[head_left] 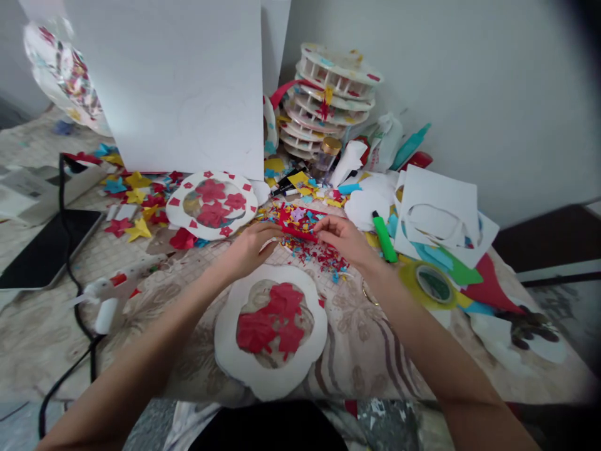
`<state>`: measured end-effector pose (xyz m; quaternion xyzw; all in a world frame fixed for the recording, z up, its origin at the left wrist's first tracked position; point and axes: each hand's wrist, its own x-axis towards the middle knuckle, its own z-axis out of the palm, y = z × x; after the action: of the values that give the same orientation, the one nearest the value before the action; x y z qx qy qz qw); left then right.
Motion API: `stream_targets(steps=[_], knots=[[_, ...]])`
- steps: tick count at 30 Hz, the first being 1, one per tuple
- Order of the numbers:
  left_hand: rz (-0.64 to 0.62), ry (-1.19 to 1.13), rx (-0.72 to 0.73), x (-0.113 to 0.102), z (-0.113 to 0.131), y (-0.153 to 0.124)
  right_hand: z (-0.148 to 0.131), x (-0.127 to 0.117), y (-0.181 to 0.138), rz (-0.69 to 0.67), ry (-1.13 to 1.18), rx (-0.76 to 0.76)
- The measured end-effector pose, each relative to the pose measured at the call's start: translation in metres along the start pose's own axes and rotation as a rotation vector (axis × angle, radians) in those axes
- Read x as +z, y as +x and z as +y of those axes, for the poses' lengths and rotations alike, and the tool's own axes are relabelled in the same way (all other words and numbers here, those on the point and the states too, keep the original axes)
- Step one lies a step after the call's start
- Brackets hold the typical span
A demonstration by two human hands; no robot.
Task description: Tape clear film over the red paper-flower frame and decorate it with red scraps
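Both hands are at a shallow red paper tray (304, 234) that contains small red, yellow and blue paper bits. My left hand (259, 245) closes on its left end. At the right end, my right hand (339, 237) pinches the edge between thumb and fingers. Loose paper confetti (323, 255) lies scattered under and around the tray. Nearer to me is a white flower-shaped frame (224, 343) with red paper flowers (270, 319) in its clear middle. A second white frame (174, 212), dotted with red pieces, rests left of my left hand.
Behind stands a stack of white rings (340, 75) beside a large white board (178, 81). To the right are a green marker (384, 237), a tape roll (434, 284) and cut paper (436, 188). A glue gun (117, 282), a black cable (70, 257) and a tablet (47, 247) lie left.
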<state>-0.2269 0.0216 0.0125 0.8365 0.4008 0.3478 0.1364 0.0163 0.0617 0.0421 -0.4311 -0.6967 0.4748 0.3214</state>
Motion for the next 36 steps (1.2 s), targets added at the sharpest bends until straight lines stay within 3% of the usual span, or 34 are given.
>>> stream_targets(steps=[10, 20, 24, 26, 31, 32, 34, 36], knots=[[0.000, -0.078, -0.264, -0.010, 0.051, -0.056, 0.002, 0.057, -0.062, -0.079, 0.197, 0.094], [0.017, -0.059, -0.397, -0.027, 0.078, -0.095, -0.005, 0.067, -0.077, 0.017, -0.139, -0.126], [0.025, 0.073, -0.383, -0.051, 0.090, -0.133, 0.004, 0.068, -0.078, 0.034, -0.141, -0.150], [0.104, 0.171, -0.439, -0.068, 0.094, -0.156, 0.009, 0.067, -0.078, 0.042, -0.132, -0.141], [0.679, 0.613, -0.805, -0.099, 0.084, -0.202, 0.016, 0.068, -0.073, 0.049, -0.056, -0.102], [0.719, 0.618, -0.851, -0.100, 0.077, -0.207, 0.016, 0.069, -0.071, 0.044, -0.044, -0.100], [0.667, 0.501, -0.879, -0.099, 0.058, -0.214, 0.014, 0.071, -0.068, 0.029, -0.044, -0.103], [0.541, 0.349, -0.900, -0.094, 0.038, -0.217, 0.013, 0.074, -0.064, 0.012, -0.071, -0.108]])
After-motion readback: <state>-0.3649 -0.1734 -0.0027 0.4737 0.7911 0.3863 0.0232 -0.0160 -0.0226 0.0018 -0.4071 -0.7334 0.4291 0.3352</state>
